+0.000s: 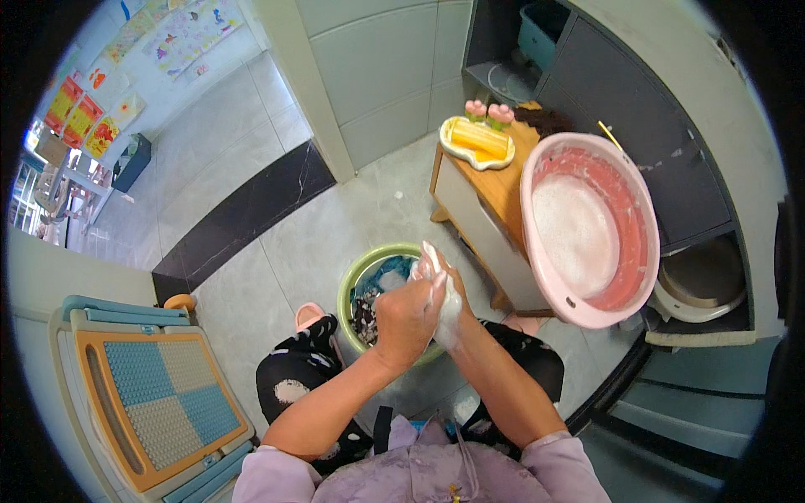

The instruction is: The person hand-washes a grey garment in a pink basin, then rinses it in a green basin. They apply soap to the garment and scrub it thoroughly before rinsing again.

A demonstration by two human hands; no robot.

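My left hand [405, 324] and my right hand [461, 292] are pressed together, gripping a wet, lathered white cloth [450, 308] between them. Part of the cloth sticks out past the fingertips; the rest is hidden in my grasp. Beneath both hands, a green basin [344, 302] sits on the floor between my feet. Inside it lie blue fabric [382, 275] and a dark patterned garment [365, 319], partly covered by my hands. To the right, a pink plastic basin [629, 236] with foamy white water [572, 236] rests on a wooden-topped cabinet [478, 185].
On the cabinet's far end, a cream dish [445, 141] with pink flower ornaments [500, 114] holds a yellow soap bar [479, 139]. A folded table with a studded panel [173, 390] leans at the left. Dark built-in cupboards [619, 119] line the right wall. A black threshold [251, 204] crosses the floor.
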